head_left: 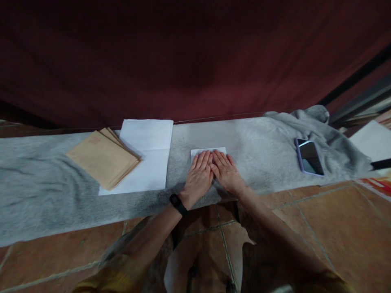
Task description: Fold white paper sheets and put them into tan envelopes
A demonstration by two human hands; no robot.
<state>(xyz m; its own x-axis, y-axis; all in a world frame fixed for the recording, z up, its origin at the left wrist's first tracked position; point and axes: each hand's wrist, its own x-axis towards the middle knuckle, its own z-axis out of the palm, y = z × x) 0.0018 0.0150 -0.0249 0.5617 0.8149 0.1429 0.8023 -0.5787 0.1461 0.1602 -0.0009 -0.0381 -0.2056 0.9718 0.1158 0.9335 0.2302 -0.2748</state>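
Observation:
A small folded white paper (208, 149) lies on the grey cloth, mostly covered by my two hands. My left hand (199, 171) presses flat on its left part, fingers stretched forward; a black band is on that wrist. My right hand (226, 171) rests flat on the right part, its fingers also extended and its thumb touching the left hand. Only the far edge and corners of the paper show. To the left, a stack of brown envelopes (104, 158) sits at an angle over larger white sheets (152, 162).
Grey cloth (256, 142) covers the long narrow surface and is bunched at the right. A phone (309, 156) lies there. Dark red fabric (201, 61) hangs behind. Another white sheet (373, 140) is at the far right. Tiled floor (332, 219) shows in front.

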